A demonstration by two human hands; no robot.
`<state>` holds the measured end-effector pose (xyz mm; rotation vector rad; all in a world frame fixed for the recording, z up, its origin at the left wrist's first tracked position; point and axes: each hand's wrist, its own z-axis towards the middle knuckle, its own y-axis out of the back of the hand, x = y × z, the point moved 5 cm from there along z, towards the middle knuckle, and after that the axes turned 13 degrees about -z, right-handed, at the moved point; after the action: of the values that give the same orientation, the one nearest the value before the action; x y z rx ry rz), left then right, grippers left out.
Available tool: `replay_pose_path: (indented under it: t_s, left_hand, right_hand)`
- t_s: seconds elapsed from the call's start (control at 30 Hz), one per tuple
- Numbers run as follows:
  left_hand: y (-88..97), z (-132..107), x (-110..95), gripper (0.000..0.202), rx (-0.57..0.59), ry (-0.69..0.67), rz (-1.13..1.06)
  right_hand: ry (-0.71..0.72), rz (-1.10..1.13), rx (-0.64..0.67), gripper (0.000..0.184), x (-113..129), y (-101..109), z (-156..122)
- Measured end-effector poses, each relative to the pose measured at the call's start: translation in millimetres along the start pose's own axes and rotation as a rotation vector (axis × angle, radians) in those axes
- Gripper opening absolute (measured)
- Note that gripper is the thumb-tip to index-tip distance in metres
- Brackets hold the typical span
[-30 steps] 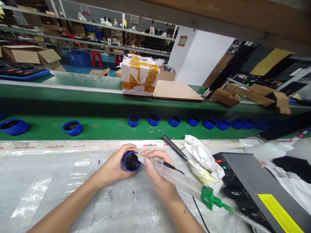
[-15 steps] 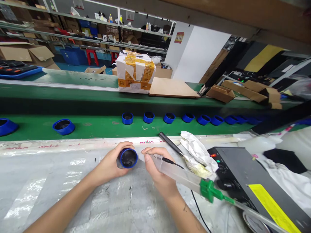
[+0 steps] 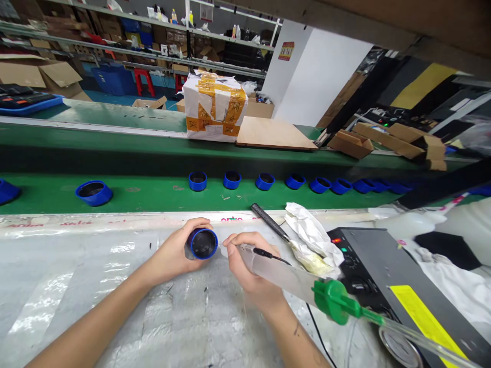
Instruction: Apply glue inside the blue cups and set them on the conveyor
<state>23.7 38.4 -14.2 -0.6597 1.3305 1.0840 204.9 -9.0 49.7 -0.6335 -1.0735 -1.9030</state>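
Observation:
My left hand (image 3: 184,250) is closed around a round blue-rimmed cup (image 3: 204,243) with a black inside, tilted so its mouth faces me. In my right hand (image 3: 251,266) is a translucent dispensing syringe (image 3: 284,276), gripped near its front end like a pen. The syringe's thin tip points left and sits at the cup's right rim; whether it touches is too small to tell. A green adapter cap (image 3: 333,300) closes the syringe's back end, and a clear tube runs from it to the lower right. A black plug and cable lie along the syringe.
Several matching blue cups (image 3: 232,179) stand in a row on the green conveyor belt (image 3: 161,197). Right of my hands are a black-handled brush-like tool (image 3: 269,222), crumpled white tissue (image 3: 307,227) and a grey control box (image 3: 387,271). A taped carton (image 3: 215,107) stands behind the belt.
The syringe tip has come slightly nearer the cup's right rim, and its green end has swung a little nearer. The cups on the belt appear shifted slightly left and up.

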Motion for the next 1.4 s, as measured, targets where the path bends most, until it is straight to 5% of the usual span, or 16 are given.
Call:
replay_pose_path:
  t_s: [0.57, 1.4]
  left_hand:
    - [-2.4, 1.2, -3.6, 0.068, 0.031, 0.016, -0.050]
    - [-2.9, 0.8, -8.2, 0.065, 0.068, 0.033, -0.003]
  right_hand:
    - [-0.117, 0.006, 0.162, 0.003, -0.6, -12.8, -10.2]
    - [-0.107, 0.268, -0.004, 0.006, 2.9, -34.1, 2.9]
